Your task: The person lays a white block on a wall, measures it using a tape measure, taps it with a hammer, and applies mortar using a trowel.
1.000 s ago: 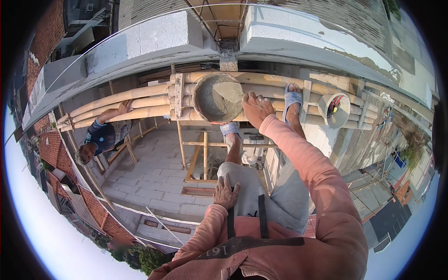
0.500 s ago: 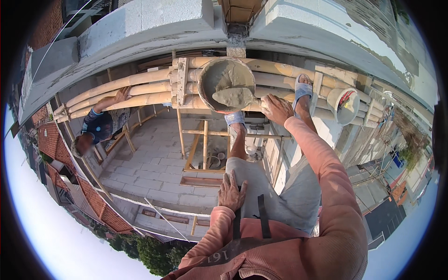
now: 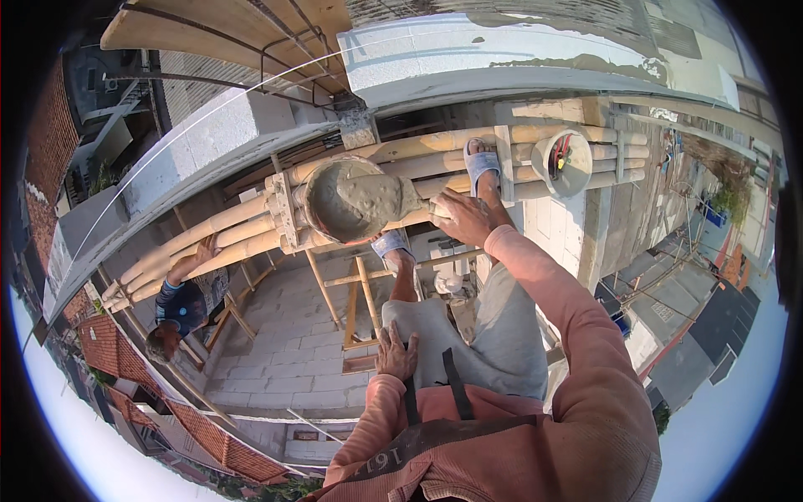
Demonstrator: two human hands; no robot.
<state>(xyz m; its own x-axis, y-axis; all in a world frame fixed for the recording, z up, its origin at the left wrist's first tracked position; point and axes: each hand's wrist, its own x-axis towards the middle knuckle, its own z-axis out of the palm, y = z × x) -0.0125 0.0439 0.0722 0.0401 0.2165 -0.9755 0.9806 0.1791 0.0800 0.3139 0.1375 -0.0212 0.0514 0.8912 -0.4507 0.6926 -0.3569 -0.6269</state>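
Observation:
My right hand (image 3: 462, 216) is closed around the handle of a trowel (image 3: 411, 197). The trowel's blade is heaped with wet grey mortar (image 3: 372, 194) and reaches over the right side of a round bucket (image 3: 311, 219). More mortar lies inside this bucket, which stands on the bamboo poles. My left hand (image 3: 396, 353) rests flat on my bent left knee, fingers stretched out, holding nothing. Both my feet, in blue sandals (image 3: 483, 162), are on the bamboo poles.
Bamboo poles (image 3: 242, 226) form a narrow scaffold beside a pale block wall (image 3: 468, 63). A white bucket (image 3: 577, 171) holding red-handled tools stands to the right. Below left, another person (image 3: 180, 305) grips the poles. Rebar (image 3: 284, 38) juts out above, and a drop lies beneath.
The trowel has come up out of the mortar bucket with a load on its blade, held at the right rim. My view has turned rightward. My left hand stays on the knee.

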